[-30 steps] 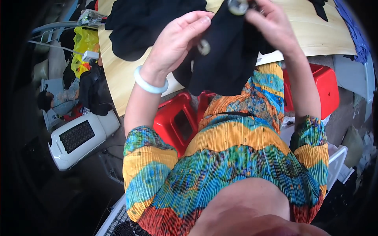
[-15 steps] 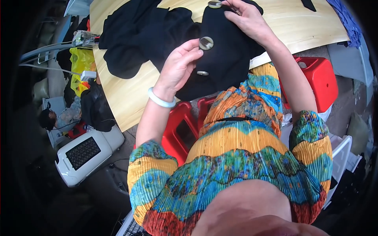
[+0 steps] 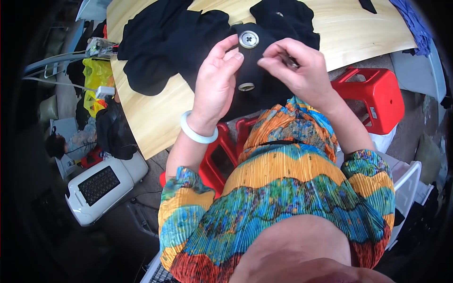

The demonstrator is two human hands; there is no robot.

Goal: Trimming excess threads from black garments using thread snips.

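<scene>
A black knit garment (image 3: 170, 42) lies over the table and hangs over its near edge. On it, a large round button (image 3: 248, 39) with a pale rim and dark thread across its middle faces up. A second pale-rimmed button (image 3: 246, 87) sits lower on the cloth. My left hand (image 3: 217, 80) pinches the garment just left of the upper button. To the right of that button, my right hand (image 3: 302, 70) is closed, thumb and forefinger pressed together. A small dark shiny object (image 3: 289, 61) shows inside its curled fingers; its kind is unclear, and whatever the fingertips pinch is too small to see.
The pale wooden table (image 3: 151, 115) spans the far side. Red plastic stools (image 3: 384, 101) stand at its near edge. To the left are a yellow plastic bag (image 3: 96, 78), a white power strip (image 3: 104, 92) and a white machine casing (image 3: 106, 186). Blue-purple cloth (image 3: 417, 28) hangs at the far right.
My right hand has come down and nearer from the far button to beside the middle one. The middle button, tilted before, now faces up beside my left fingers.
</scene>
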